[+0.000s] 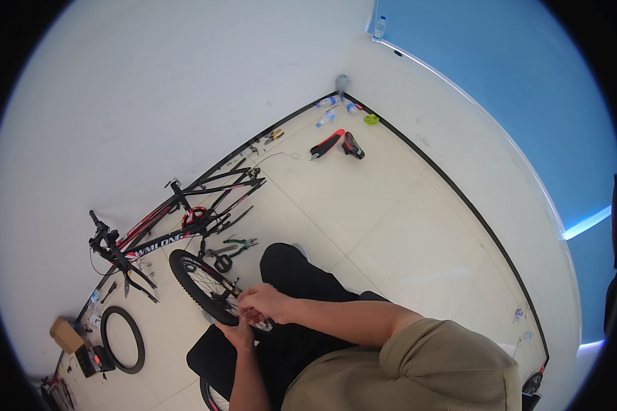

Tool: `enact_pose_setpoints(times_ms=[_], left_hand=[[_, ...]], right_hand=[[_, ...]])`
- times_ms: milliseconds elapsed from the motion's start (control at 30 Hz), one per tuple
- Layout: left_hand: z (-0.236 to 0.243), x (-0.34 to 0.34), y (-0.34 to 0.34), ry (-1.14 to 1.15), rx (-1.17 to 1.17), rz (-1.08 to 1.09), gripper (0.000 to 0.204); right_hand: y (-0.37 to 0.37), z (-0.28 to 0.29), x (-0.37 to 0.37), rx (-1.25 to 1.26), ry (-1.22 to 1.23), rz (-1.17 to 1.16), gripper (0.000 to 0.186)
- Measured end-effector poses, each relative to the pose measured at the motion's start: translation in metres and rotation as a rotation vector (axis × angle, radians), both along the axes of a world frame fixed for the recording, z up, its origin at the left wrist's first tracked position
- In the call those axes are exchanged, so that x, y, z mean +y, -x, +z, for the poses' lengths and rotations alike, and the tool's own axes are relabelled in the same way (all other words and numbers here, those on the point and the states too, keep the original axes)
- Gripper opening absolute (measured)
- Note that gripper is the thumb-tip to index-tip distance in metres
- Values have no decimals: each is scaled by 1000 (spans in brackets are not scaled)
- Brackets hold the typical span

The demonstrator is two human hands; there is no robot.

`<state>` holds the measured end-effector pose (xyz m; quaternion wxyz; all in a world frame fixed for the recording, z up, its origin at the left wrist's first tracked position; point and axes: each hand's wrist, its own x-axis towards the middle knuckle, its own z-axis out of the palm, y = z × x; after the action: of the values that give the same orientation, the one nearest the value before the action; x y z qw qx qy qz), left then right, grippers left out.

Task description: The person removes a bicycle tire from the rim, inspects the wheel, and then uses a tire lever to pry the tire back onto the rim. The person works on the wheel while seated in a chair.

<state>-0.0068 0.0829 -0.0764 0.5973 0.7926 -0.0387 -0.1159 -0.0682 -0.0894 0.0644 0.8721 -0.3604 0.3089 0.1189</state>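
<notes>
A spoked bicycle wheel [193, 279] with a black tyre rests across my lap. My left hand [238, 335] grips it from below, near the hub. My right hand [262, 302] is closed over the hub area from above, fingers pinched on a small part I cannot make out. Both hands are close together and touching the wheel. The wheel's lower rim [211, 396] shows again beside my left forearm.
A black and red bicycle frame [178, 219] lies on the tiled floor by the white wall. Pliers [238, 244] and a pedal lie beside it. A loose tyre [122, 338], a cardboard box [66, 334], a saddle [352, 145] and bottles [326, 118] are spread around.
</notes>
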Motion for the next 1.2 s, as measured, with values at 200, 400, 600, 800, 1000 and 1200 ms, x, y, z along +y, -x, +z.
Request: enact_pose_setpoints(times_ms=[200, 400, 600, 800, 1000, 1200], left_hand=[[4, -3, -4, -100, -102, -53, 73], [22, -4, 1, -176, -12, 3, 65], [21, -6, 4, -213, -34, -11, 67], [20, 1, 10, -152, 63, 14, 56], [14, -7, 9, -187, 13, 11, 57], [17, -7, 12, -237, 48, 49, 81]], right_hand=[[44, 28, -50, -60, -95, -274, 24], [67, 50, -49, -48, -203, -303, 20], [81, 34, -46, -80, -520, -388, 21], [80, 33, -43, -41, -592, -450, 17], [87, 38, -51, -63, -609, -458, 17], [82, 38, -46, -31, -504, -424, 18]])
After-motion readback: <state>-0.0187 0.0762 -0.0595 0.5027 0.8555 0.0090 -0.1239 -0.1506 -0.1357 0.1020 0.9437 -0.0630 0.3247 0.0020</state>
